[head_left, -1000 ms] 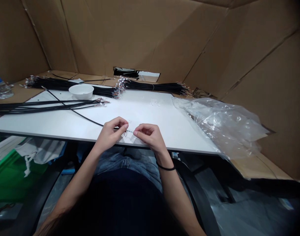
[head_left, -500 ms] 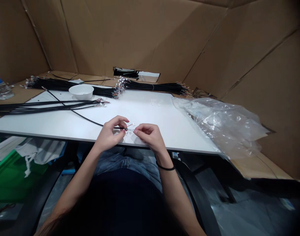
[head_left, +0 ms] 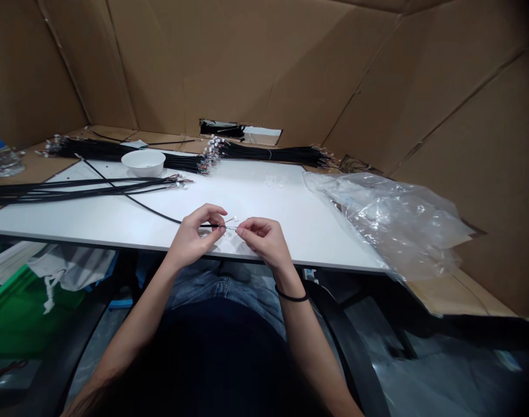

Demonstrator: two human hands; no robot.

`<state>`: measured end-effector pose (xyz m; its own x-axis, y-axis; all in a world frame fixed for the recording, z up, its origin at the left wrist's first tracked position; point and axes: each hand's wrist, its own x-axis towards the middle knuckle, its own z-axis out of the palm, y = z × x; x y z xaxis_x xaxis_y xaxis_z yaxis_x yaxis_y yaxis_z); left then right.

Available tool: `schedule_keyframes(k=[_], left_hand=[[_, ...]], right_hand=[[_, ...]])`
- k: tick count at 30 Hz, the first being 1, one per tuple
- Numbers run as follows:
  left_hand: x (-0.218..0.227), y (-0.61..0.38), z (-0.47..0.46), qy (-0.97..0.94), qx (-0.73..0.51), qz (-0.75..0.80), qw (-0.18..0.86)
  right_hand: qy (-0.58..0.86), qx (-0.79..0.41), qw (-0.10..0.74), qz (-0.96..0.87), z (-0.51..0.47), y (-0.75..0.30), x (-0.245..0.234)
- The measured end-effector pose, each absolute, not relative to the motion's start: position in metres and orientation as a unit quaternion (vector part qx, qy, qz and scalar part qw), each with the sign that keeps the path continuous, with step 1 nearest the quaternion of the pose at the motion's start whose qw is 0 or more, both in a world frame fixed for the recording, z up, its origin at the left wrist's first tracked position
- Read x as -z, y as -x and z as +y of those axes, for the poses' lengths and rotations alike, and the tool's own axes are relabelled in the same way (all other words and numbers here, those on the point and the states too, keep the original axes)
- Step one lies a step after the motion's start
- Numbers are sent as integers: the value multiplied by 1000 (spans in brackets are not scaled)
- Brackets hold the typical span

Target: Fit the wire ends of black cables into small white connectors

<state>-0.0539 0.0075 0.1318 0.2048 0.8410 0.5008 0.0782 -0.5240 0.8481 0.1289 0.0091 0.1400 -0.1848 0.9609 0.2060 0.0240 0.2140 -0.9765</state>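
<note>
A black cable (head_left: 154, 212) runs from the back left of the white board to my left hand (head_left: 200, 233), which pinches it close to its stripped end. Thin wires (head_left: 231, 227) come out of that end and reach across the gap between my hands. My right hand (head_left: 264, 238) has thumb and forefinger closed on the tips of some of these wires. Another wire, reddish with a small white connector (head_left: 235, 219), sticks up loose between the hands. How many wires are pinched is too small to tell.
A white bowl (head_left: 143, 163) stands at the back left by bundled black cables (head_left: 91, 149). More cables (head_left: 77, 186) lie at left, another bundle (head_left: 273, 153) at the back. Small clear pieces (head_left: 275, 180) lie on the white board (head_left: 286, 214). Plastic bags (head_left: 390, 214) cover its right edge; a bottle (head_left: 3, 153) stands far left.
My left fingertips have shifted slightly right along the cable end. A wire end that hung below the left fingers no longer shows there. The right hand has hardly moved.
</note>
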Motion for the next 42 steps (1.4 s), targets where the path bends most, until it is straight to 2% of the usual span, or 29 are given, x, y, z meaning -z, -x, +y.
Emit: schedule_keyframes(k=[12, 30, 38, 42], left_hand=[[-126, 52, 8, -665, -590, 333, 315], [-127, 51, 6, -684, -559, 351, 311], [-128, 52, 8, -686, -537, 360, 332], [-129, 54, 8, -688, -527, 354, 351]], right_hand=[[399, -484, 447, -637, 8, -129, -144], [396, -483, 466, -627, 8, -126, -142], [399, -452, 478, -638, 9, -125, -136], [403, -370, 494, -676, 5, -123, -133]])
